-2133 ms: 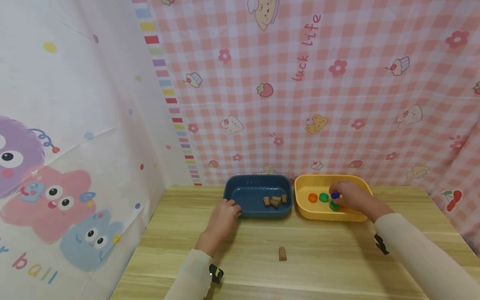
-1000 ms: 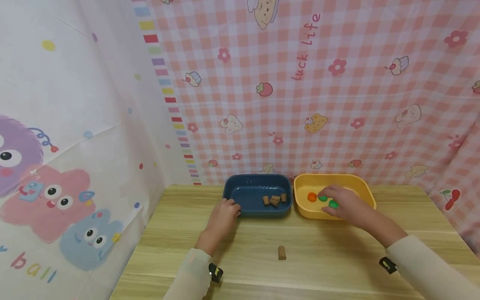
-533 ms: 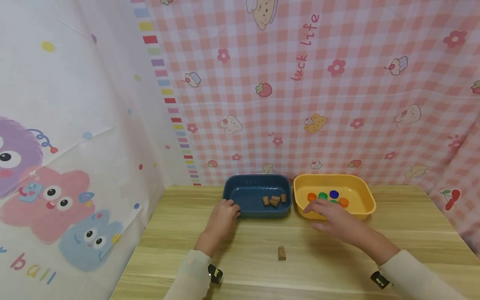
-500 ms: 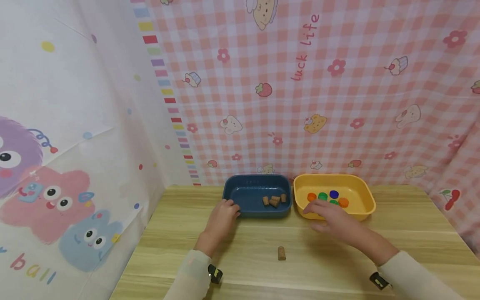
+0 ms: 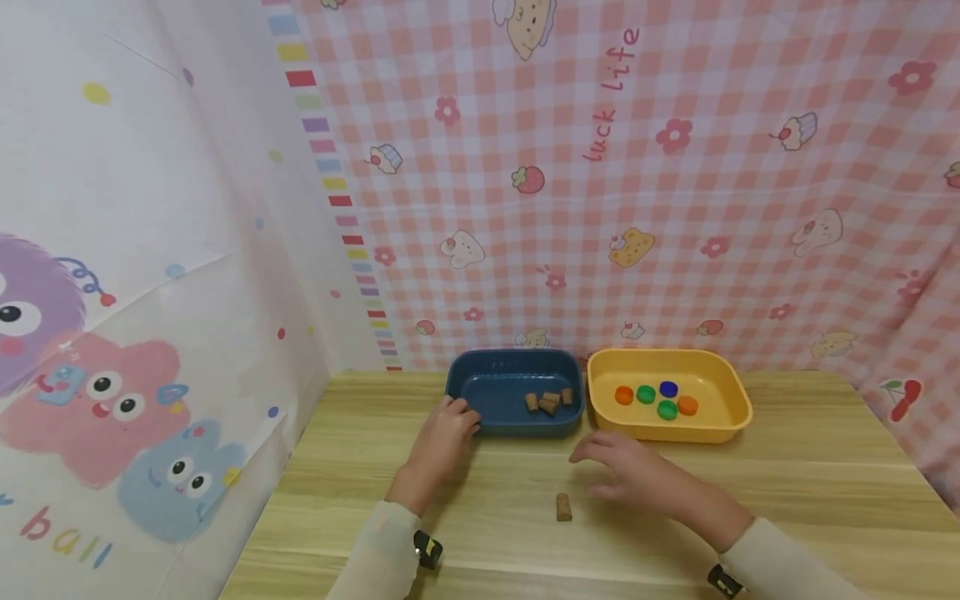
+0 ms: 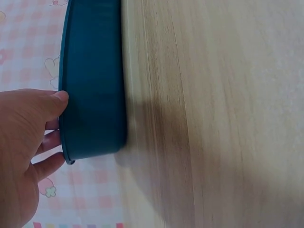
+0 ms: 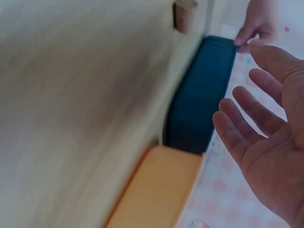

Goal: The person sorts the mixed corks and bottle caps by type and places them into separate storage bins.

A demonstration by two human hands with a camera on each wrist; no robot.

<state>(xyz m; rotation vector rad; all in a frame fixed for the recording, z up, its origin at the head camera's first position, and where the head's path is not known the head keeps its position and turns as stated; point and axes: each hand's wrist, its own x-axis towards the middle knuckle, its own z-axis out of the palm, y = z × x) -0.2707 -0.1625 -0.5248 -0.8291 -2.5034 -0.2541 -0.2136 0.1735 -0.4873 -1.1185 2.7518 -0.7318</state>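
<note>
My left hand (image 5: 442, 442) grips the rim of the dark blue tray (image 6: 92, 90) at its near left corner, thumb outside and fingers over the edge. Inside that tray, several corks (image 5: 549, 405) are gathered on the right. My right hand (image 5: 637, 475) hovers over the table with spread, relaxed fingers and holds nothing. Just left of it and nearer the front, a single cork (image 5: 564, 507) stands or lies on the wood; which one I cannot tell. The yellow tray (image 5: 720, 421) contains orange, green and blue caps (image 5: 667, 409).
Both trays sit side by side at the back of the wooden table (image 5: 510, 550). A pink checked cloth (image 5: 555, 250) hangs right behind them, and a white printed cloth (image 5: 225, 208) hangs on the left.
The right hand was at the blue cap in the yellow tray. It has come out empty, moving left and toward the front, near the lone cork. The left hand has stayed put.
</note>
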